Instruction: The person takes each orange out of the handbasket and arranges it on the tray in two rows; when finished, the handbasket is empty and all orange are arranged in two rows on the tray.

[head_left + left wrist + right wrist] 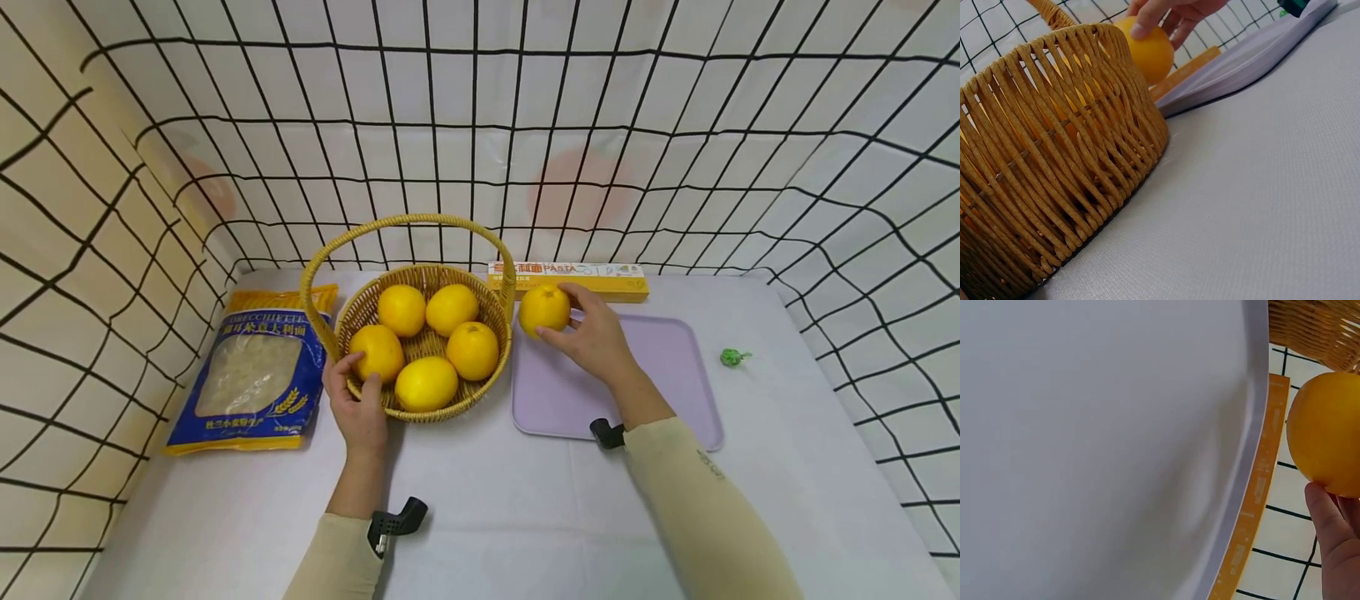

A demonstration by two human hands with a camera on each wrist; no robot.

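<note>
A wicker basket (420, 275) with a tall arched handle holds several yellow oranges (472, 351). At its front-left rim, my left hand (358, 417) grips the basket, thumb and fingers over the edge beside an orange (377, 353). My right hand (596, 337) pinches another orange (544, 309) between thumb and fingers, just right of the basket. In the head view that fruit appears over the back-left corner of a lilac tray (622, 392). The left wrist view shows the basket's woven side (1060, 144); the left hand is almost wholly out of that view.
Left of the basket lies a blue and yellow bag of pasta (251, 371). A yellow pasta box (600, 283) stands behind the tray. A small green item (733, 357) lies to the tray's right. Black wire mesh (472, 125) borders the white table (510, 517) at the back and sides.
</note>
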